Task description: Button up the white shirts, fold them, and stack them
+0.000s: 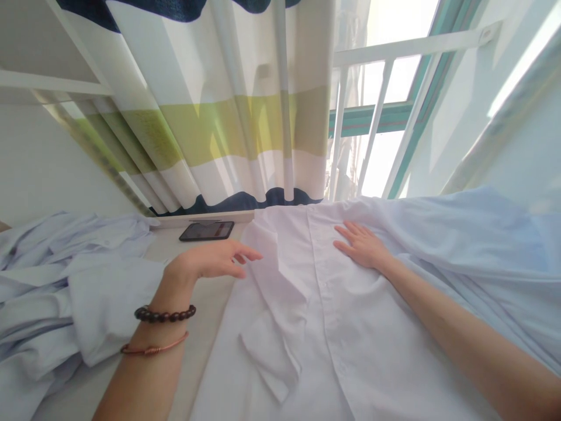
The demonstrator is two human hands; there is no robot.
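Fingers (352, 233) on shirt (359, 339), table (211, 305) by curtain (228, 128)

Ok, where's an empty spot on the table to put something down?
A bare strip of table runs between the shirt pile and the white shirt, near the phone, though the left hand hangs over it. Right of it, shirts cover everything.

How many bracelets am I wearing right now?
2, both on the wrist of the left hand: a dark bead bracelet nearer the hand, and a thin reddish cord bracelet behind it. None shows by the right hand.
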